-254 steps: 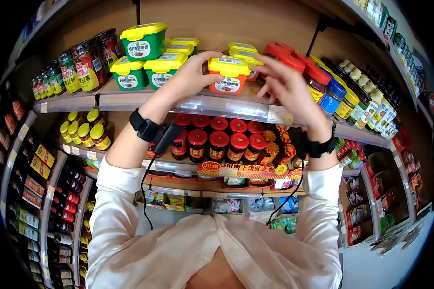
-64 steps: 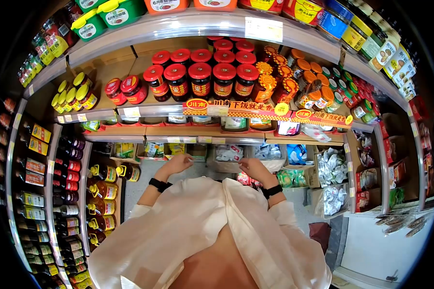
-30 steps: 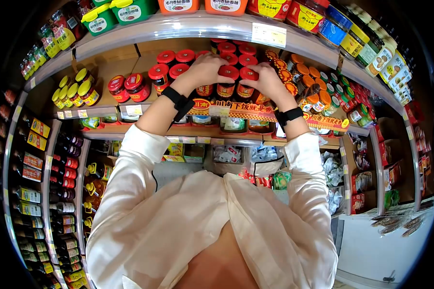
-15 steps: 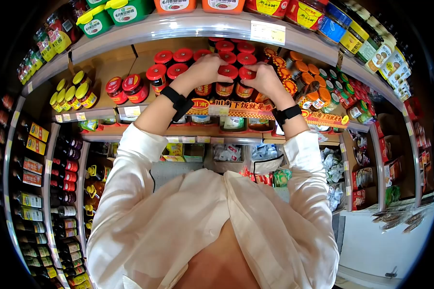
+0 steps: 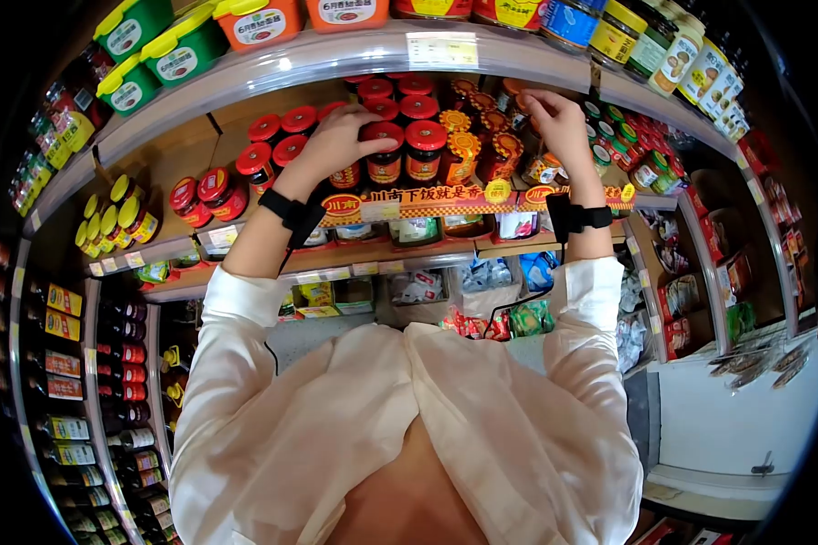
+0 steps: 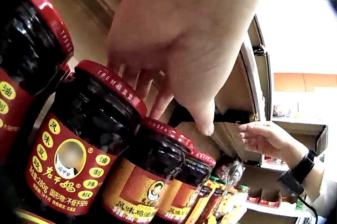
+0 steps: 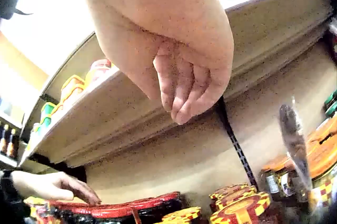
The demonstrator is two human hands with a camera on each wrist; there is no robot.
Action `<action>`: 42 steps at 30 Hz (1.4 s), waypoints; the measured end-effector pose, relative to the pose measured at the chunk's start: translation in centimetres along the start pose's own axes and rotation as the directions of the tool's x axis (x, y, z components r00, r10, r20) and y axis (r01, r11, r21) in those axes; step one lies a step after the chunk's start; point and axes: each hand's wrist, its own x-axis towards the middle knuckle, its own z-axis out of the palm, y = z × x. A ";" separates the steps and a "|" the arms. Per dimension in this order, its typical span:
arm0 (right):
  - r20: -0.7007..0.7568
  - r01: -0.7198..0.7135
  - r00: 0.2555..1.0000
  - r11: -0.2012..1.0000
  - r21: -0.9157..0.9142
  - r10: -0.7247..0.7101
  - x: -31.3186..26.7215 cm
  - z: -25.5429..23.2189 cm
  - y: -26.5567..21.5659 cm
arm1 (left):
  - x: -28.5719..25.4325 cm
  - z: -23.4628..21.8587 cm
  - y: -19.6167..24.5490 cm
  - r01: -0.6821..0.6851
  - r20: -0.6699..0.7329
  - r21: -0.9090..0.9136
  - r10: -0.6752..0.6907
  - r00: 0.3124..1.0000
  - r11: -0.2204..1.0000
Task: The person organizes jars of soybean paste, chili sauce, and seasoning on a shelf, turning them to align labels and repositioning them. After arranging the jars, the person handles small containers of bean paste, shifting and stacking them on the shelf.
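Observation:
On the middle shelf, dark glass jars of chili sauce [image 5: 424,154] with red lids stand in rows. My left hand [image 5: 344,143] is over the left part of the front row, its fingers reaching down behind the lids. The left wrist view shows the thumb extended above a red-lidded jar [image 6: 168,166], with no jar enclosed. My right hand [image 5: 559,127] hangs in the air to the right, over jars with orange lids [image 5: 541,170]. Its fingers are loosely curled around nothing in the right wrist view. Jars with yellow-and-red checked covers [image 5: 462,154] stand between the two hands.
Overhead runs the upper shelf's edge [image 5: 318,56], holding green and orange tubs [image 5: 264,23] and more jars. Yellow-lidded jars [image 5: 136,218] stand farther left. A printed strip [image 5: 427,202] lines the front of the middle shelf. Packaged goods [image 5: 418,286] lie in boxes below.
Both hands went from a tub on the upper shelf, down before the body, then up to the red-lidded jars. My right hand has since moved right, off the jars; the left stays over them.

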 end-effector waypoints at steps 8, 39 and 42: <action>0.391 0.265 0.905 0.942 -0.206 -0.169 -0.6 5.4 1.8 | 0.5 0.7 1.6 -0.061 -0.071 -0.030 0.059 0.996 0.998; -0.200 -0.208 0.955 0.975 0.072 0.219 -11.0 4.4 5.4 | 14.4 6.2 7.1 -0.115 0.368 0.160 0.049 0.929 0.980; -0.161 -0.238 0.951 0.959 0.156 0.262 -15.0 7.5 9.0 | 15.8 8.0 7.1 -0.106 0.480 0.199 -0.003 0.877 0.974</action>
